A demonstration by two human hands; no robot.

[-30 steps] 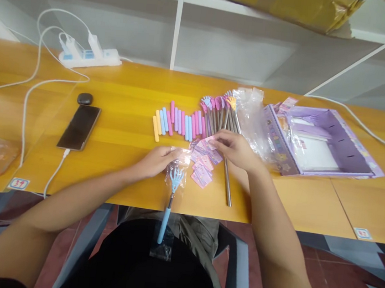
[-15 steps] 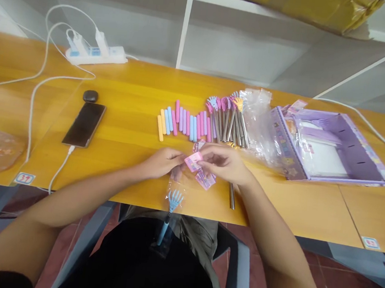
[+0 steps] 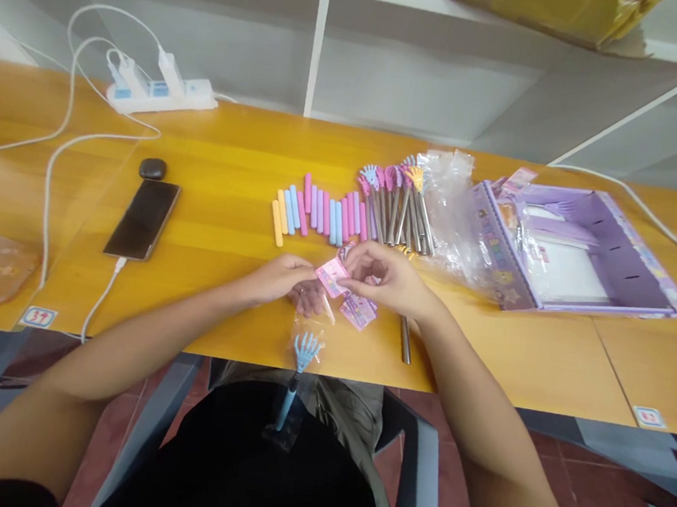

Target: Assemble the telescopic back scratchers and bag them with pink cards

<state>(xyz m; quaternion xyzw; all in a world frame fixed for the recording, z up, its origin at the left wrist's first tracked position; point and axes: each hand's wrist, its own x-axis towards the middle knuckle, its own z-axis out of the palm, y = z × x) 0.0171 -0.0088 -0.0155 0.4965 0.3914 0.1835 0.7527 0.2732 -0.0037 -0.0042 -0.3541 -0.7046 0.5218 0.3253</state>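
My right hand [image 3: 387,279] pinches a small pink printed card [image 3: 331,275] between thumb and fingers. My left hand [image 3: 284,280] is closed at the top of a clear plastic bag [image 3: 315,328], its thumb and forefinger close to the card's left edge and its other fingers curled below. Inside the bag is a blue hand-shaped back scratcher [image 3: 305,352] with a blue handle, hanging over the table edge against my shirt. More pink and purple cards [image 3: 359,310] lie under my right hand. A metal rod [image 3: 405,341] rests beside my right wrist.
Coloured handle sleeves [image 3: 324,212] lie in a row beyond my hands, next to a pile of back scratchers [image 3: 401,204] and clear bags [image 3: 448,217]. A purple box [image 3: 640,261] stands right. On the left are a phone [image 3: 142,219] and a power strip [image 3: 167,96].
The pink card has tilted and shows more of its face. My left hand's lower fingers have come into view beneath it. The whole view has shifted slightly.
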